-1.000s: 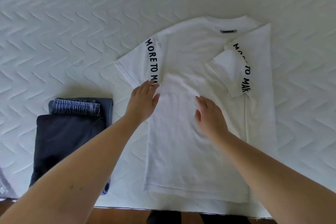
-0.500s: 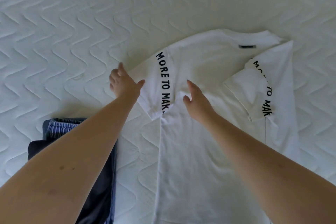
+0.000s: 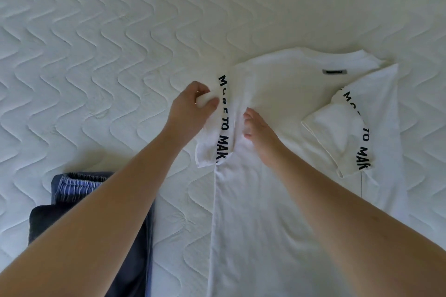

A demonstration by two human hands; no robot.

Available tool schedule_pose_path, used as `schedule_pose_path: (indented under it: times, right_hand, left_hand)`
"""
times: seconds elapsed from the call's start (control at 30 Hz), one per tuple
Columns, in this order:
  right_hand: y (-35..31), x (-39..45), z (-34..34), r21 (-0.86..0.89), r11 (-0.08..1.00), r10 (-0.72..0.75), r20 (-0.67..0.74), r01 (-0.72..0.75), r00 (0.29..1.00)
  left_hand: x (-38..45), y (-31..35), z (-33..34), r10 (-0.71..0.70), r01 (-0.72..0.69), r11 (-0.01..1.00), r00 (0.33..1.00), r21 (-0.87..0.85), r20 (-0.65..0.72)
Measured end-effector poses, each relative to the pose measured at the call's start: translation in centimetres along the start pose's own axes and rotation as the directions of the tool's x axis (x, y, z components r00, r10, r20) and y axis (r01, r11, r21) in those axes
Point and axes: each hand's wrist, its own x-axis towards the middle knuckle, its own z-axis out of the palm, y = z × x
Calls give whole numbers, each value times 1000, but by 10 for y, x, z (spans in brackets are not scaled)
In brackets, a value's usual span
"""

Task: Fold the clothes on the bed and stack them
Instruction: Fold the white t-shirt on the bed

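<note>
Left hand (image 3: pixel 193 108) around soft white T-shirt (image 3: pixel 277 176) sleeve.

Left hand (image 3: pixel 193 106) pinching the left sleeve (image 3: pixel 217 128) edge of a white T-shirt (image 3: pixel 277 200), right hand (image 3: pixel 260 137) just right of that pinch pressing the shirt body, folded right sleeve (image 3: pixel 342 132) farther right, dark folded clothes (image 3: pixel 96 200) below-left, quilted bed (image 3: pixel 96 55) underneath

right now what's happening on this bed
A person is folding a white t-shirt spread out on the quilted mattress. The left hand has a grip on the edge of the left sleeve, while the right hand presses the shirt body beside it. The right sleeve is already folded inward. A stack of folded dark clothes sits to the left.
</note>
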Motion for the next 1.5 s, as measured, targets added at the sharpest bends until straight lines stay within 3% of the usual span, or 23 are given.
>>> schedule_pose_path:
  times: [0.17, 0.43, 0.5, 0.57, 0.7, 0.77, 0.87, 0.97, 1.1, 1.17, 1.27, 1.43, 1.5]
  right_hand:
    - [-19, -12, -21, 436, 899, -5, 65, -24, 998]
    - [-16, -16, -82, 677, 736, -38, 44, -2, 998]
    - [-9, -13, -96, 657, 754, -32, 39, -2, 999]
    - [-3, -9, -106, 603, 796, 36, 37, -51, 999]
    - [13, -2, -108, 287, 953, 124, -58, -102, 991]
    - [19, -4, -101, 176, 983, 83, -142, -58, 986]
    - [25, -8, -82, -47, 999, 8, -233, -20, 972]
    - [31, -9, -66, -432, 902, -168, -297, 25, 940]
    - [33, -4, -69, -708, 706, -310, -302, 6, 902]
    - [31, -1, -82, -663, 749, -302, -333, 6, 893]
    - [31, -3, -105, -449, 891, -268, -407, 64, 873]
    - [44, -13, -131, -236, 966, -214, -500, 106, 839]
    - [53, -14, -138, -132, 989, -124, -519, 64, 846]
  left_hand:
    - [-12, 41, 42, 131, -128, 991, 981, -29, 142]
    - [-9, 75, 113, 228, -261, 965, 889, 31, 396]
    - [-1, 75, 120, 220, -243, 970, 869, -4, 443]
    - [12, 71, 121, 175, -172, 984, 906, -43, 386]
    - [66, 53, 112, 129, -227, 906, 952, 357, 277]
    - [95, 51, 109, 96, -267, 815, 937, 513, 336]
    - [128, 56, 109, 81, -423, 671, 858, 609, 507]
    - [151, 65, 112, 22, -514, 569, 790, 642, 613]
    - [166, 74, 114, -67, -508, 490, 789, 708, 611]
    - [166, 75, 112, -82, -472, 569, 783, 674, 617]
    - [169, 74, 108, -54, -474, 630, 763, 615, 644]
    - [180, 75, 112, 22, -557, 502, 772, 661, 635]
    - [184, 80, 120, 35, -553, 515, 776, 655, 629]
